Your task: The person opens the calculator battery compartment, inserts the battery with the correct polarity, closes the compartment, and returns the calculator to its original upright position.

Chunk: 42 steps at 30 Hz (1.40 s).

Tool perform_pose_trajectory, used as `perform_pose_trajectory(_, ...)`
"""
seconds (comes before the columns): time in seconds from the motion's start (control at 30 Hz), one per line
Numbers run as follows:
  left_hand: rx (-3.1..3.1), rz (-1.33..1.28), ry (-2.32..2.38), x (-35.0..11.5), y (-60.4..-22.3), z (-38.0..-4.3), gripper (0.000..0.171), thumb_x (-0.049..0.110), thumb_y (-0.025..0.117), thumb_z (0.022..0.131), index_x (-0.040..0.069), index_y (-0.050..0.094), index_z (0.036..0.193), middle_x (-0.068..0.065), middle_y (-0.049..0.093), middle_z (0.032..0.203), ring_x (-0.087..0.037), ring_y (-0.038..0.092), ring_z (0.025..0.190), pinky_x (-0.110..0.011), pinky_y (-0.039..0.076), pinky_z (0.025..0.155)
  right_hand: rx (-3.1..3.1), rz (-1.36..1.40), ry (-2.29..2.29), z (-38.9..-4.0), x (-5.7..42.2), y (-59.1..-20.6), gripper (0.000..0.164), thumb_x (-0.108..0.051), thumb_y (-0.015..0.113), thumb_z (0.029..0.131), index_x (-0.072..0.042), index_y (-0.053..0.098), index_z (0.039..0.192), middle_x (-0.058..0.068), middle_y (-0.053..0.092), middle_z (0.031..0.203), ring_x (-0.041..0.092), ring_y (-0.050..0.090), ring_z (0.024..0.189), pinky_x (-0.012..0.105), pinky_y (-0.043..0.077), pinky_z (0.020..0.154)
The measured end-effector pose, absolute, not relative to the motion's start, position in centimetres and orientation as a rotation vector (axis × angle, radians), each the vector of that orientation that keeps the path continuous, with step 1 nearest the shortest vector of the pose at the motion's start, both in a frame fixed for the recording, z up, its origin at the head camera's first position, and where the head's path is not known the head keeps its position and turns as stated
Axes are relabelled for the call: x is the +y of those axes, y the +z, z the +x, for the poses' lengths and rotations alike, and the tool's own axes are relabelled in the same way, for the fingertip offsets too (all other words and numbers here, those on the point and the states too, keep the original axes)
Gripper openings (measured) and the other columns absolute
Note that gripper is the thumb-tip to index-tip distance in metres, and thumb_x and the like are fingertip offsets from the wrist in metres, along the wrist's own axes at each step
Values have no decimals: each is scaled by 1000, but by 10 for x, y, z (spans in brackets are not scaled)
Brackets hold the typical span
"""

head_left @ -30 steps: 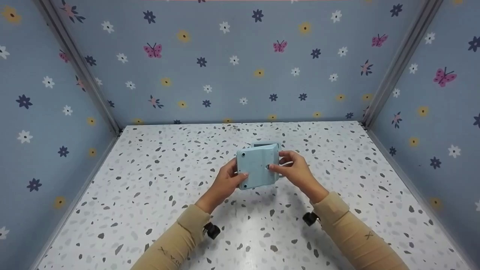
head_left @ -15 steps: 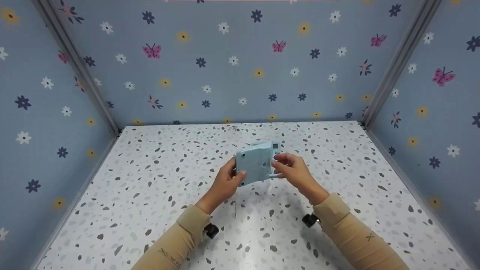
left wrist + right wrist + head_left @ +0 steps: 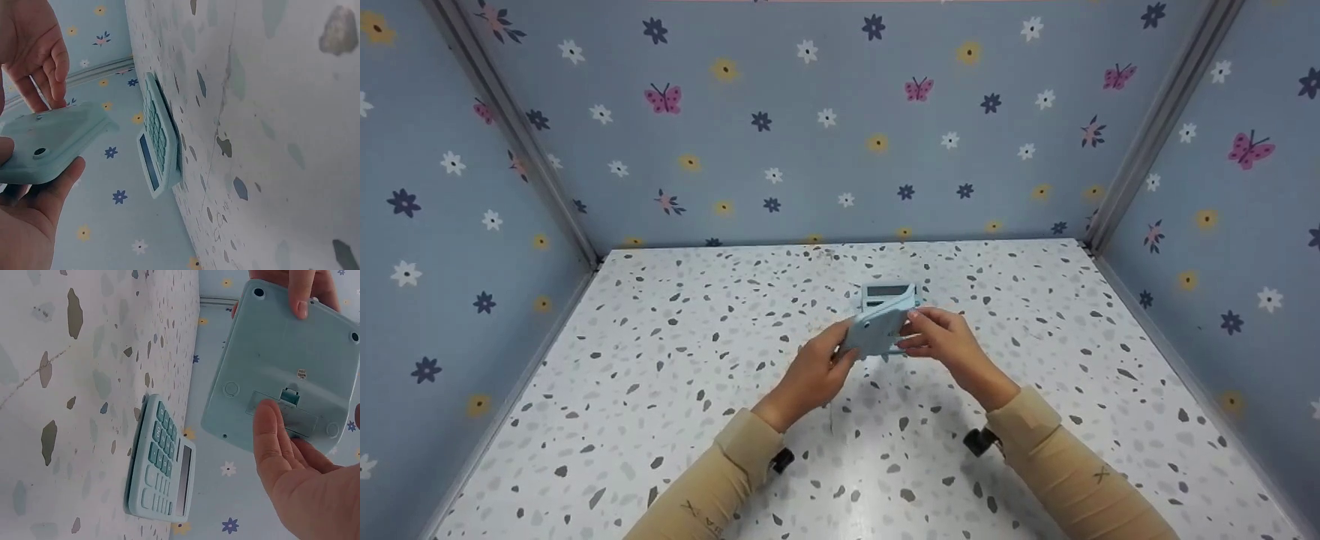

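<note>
A light teal calculator (image 3: 877, 330) is held tilted above the table, its back turned up. My left hand (image 3: 816, 371) grips it by one edge, the thumb on the back. In the right wrist view the back of this held calculator (image 3: 287, 354) shows dark round feet and a battery cover with a latch. My right hand (image 3: 946, 339) is at the opposite edge, its extended fingers by the battery cover; whether they touch it I cannot tell. A second teal calculator (image 3: 163, 467) rests on the table behind, keys and screen facing up, partly covered in the head view.
The speckled white table (image 3: 697, 322) is bounded by blue flower-patterned walls (image 3: 840, 105) at the back and both sides. Grey metal posts (image 3: 521, 142) stand in the corners. A small black device (image 3: 979, 441) hangs below the right sleeve.
The held calculator has tilted to a steeper angle, uncovering more of the calculator behind it. My right thumb has come off the battery cover area toward the edge. The left hand has shifted slightly right.
</note>
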<state>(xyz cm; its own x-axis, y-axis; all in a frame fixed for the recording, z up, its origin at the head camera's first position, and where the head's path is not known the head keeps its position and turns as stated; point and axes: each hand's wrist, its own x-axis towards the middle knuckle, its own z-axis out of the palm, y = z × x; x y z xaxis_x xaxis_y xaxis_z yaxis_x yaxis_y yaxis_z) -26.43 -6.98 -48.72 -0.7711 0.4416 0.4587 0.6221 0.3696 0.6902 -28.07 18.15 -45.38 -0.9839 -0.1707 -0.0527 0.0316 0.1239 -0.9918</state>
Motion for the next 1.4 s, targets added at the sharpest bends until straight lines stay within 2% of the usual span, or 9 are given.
perform_pose_trajectory(0.07, -2405, -999, -1175, -69, -489, -264, 46, 5, 60, 110, 5, 53, 156, -17, 67, 146, -30, 68, 135, -46, 60, 109, 2181, -129, -2023, -282, 183, -454, 46, -30, 54, 115, 6, 62, 142, 29, 73, 130, 21, 80, 100, 37, 67, 92)
perform_pose_trajectory(0.17, -2351, -1049, -926, -68, -491, -263, 46, 3, 62, 108, 7, 57, 153, -14, 69, 140, -28, 73, 125, -45, 63, 101, 2103, -131, -2075, -282, 185, -455, 45, -32, 50, 116, 6, 64, 138, 27, 75, 124, 19, 79, 95, 35, 67, 89)
perform_pose_trajectory(0.3, -2276, -1099, -675, -67, -494, -263, 45, 4, 64, 107, 12, 61, 152, -13, 71, 137, -27, 75, 118, -40, 66, 93, 2020, -134, -2110, -282, 188, -457, 47, -34, 46, 117, 5, 65, 133, 15, 79, 107, 17, 79, 89, 32, 67, 84)
perform_pose_trajectory(0.4, -2230, -1125, -509, -68, -495, -263, 44, 5, 67, 106, 14, 64, 149, -13, 72, 136, -29, 74, 119, -38, 66, 92, 1999, -126, -2106, -282, 190, -459, 52, -37, 43, 118, 7, 65, 135, 7, 79, 96, 16, 79, 84, 30, 67, 80)
perform_pose_trajectory(0.57, -2205, -1166, -279, -68, -495, -263, 50, 3, 74, 101, 16, 66, 148, -15, 71, 136, -30, 74, 121, -36, 67, 91, 2013, -46, -2088, -284, 190, -464, 55, -36, 42, 119, 9, 62, 143, 3, 79, 88, 14, 75, 76, 27, 66, 74)
perform_pose_trajectory(0.87, -2182, -1188, -167, -66, -498, -264, 55, 3, 79, 96, 17, 66, 148, -14, 71, 135, -31, 73, 121, -36, 67, 90, 2045, -26, -2087, -286, 190, -467, 47, -26, 42, 119, 10, 64, 140, 3, 80, 92, 11, 73, 77, 25, 65, 74)
perform_pose_trajectory(1.13, -2201, -1142, -291, -69, -497, -268, 48, 9, 82, 94, 12, 72, 141, -12, 72, 135, -27, 72, 124, -34, 65, 97, 2030, -66, -2095, -286, 191, -464, 46, -20, 36, 119, 12, 58, 145, 9, 81, 110, 12, 76, 89, 27, 65, 80)
perform_pose_trajectory(1.4, -2422, -1053, -627, -76, -491, -268, 65, 18, 88, 92, 6, 61, 150, -15, 64, 147, -27, 68, 128, -37, 64, 98, 2027, -113, -2147, -288, 192, -463, 46, -17, 34, 119, 17, 57, 140, 9, 80, 108, 13, 76, 90, 27, 65, 80)
